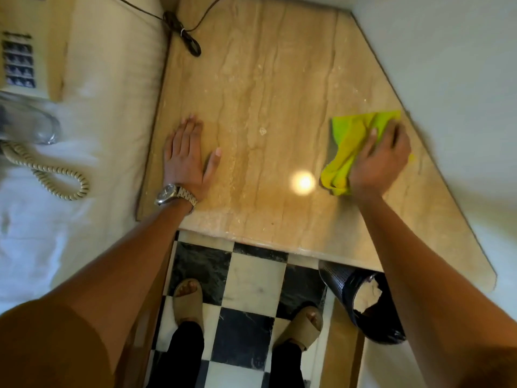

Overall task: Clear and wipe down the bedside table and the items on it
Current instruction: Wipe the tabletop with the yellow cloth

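Bedside table [265, 79]: marble top, bare except a bundled cable [184, 35] at the back. Green cloth [352, 141] lies on the top near the right edge, bunched under the right hand [377, 161]. That hand's fingers are bent over the cloth, holding it down; they're blurred. Left hand [184, 158] lies flat at the left edge, fingers straight and thumb splayed, with a watch [173, 194] on the wrist. Phone [22, 60] sits on the bed [112, 107] to the left. Mesh bin [344, 281] is below the table's front right.

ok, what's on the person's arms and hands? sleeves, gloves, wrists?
Forearms bare: no sleeves there, no gloves. A silver link-bracelet watch with a dark dial sits on the wrist of the left hand. Nothing is worn on the wrist of the right hand. No rings show on the left; the right's fingers are too blurred to tell.
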### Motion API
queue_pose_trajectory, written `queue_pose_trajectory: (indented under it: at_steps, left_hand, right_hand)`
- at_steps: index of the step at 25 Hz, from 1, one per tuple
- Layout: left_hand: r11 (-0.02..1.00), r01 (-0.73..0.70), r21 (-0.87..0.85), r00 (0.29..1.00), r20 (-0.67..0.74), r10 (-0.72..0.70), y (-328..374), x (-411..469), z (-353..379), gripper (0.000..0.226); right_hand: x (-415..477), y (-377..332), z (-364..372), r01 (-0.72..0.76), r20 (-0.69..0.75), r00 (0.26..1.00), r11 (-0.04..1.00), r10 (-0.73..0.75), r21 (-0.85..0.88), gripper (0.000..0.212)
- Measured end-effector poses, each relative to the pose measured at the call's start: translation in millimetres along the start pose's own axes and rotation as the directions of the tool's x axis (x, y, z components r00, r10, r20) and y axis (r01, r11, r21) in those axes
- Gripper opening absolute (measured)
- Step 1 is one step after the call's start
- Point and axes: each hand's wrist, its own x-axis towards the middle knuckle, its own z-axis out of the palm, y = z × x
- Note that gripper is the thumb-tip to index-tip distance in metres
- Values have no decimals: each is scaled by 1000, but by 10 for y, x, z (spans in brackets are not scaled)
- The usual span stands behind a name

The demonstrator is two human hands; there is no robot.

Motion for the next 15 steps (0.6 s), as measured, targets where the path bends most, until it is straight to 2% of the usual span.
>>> queue_pose_trajectory:
  at_steps: [2,4,7,10,12,15]
  left_hand:
    - [1000,1,8,1000,7,-1,17,-1,-6,77]
    - [1000,3,11,1000,11,-3,31,-2,-23,76]
    - [1000,5,17,1000,27,-6,37,-2,-45,77]
    - [1000,13,19,999,32,-14,21,8,-32,77]
    - [1000,15,20,999,30,-15,21,6,-17,78]
    - [999,14,39,999,35,-15,28,13,-16,80]
  right_hand:
    - [-221,305,-166,-125,12,992,990,124,68,44]
    - [-614,607,-418,-262,29,965,964,261,42,47]
    - [-1237,812,-705,-351,-13,936,925,353,-146,54]
    - [-938,477,-495,-498,-6,861,839,509,-219,62]
    - [-461,179,-247,-482,8,871,857,491,-181,59]
    - [188,-173,155,-305,-52,952,945,301,-120,53]
